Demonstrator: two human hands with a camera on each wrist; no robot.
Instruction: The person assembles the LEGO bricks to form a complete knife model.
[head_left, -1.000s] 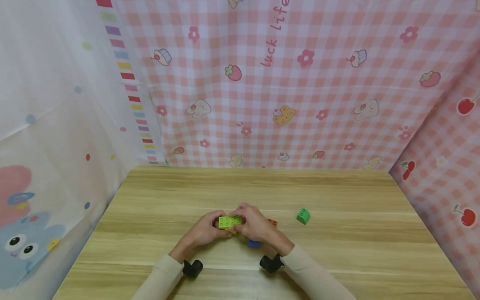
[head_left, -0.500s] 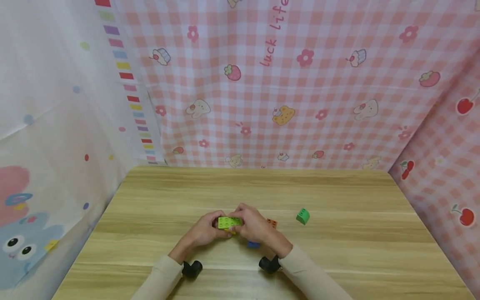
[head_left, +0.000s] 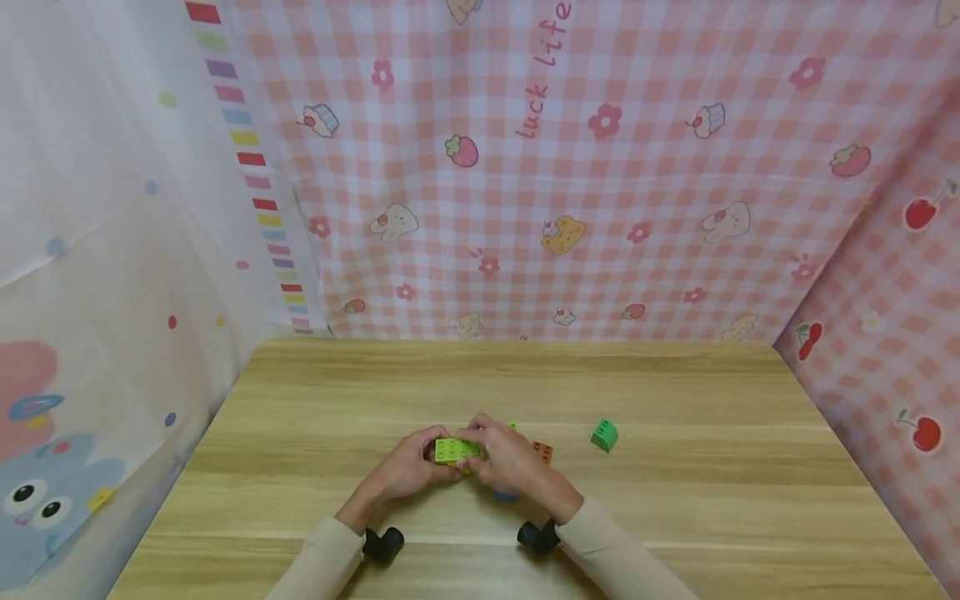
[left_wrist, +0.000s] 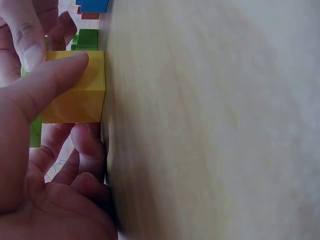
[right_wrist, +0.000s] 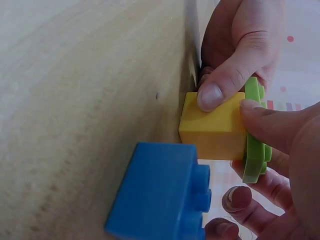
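Observation:
A yellow toy building brick (right_wrist: pixel 215 145) stands on the table with a lime green studded plate (head_left: pixel 456 451) on top of it. My left hand (head_left: pixel 408 468) holds the yellow brick, its thumb flat on the near side. From the right, my right hand (head_left: pixel 516 457) pinches the lime plate, its thumb at the seam between plate and brick in the right wrist view. A blue brick (right_wrist: pixel 155 190) lies close by, mostly hidden under my right hand in the head view. Beyond that hand sits an orange brick (head_left: pixel 542 452), partly covered by it.
A green curved brick (head_left: pixel 604 435) sits farther right on the wooden table (head_left: pixel 675 517). A sliver of a lime green piece (head_left: pixel 513 427) peeks out behind my right hand. Patterned cloth (head_left: pixel 562 183) hangs along the table's back and sides.
The head view has tipped slightly. My right hand has shifted a little over the plate, covering more of the blue brick, and a lime green sliver now shows behind it. My left hand keeps its hold.

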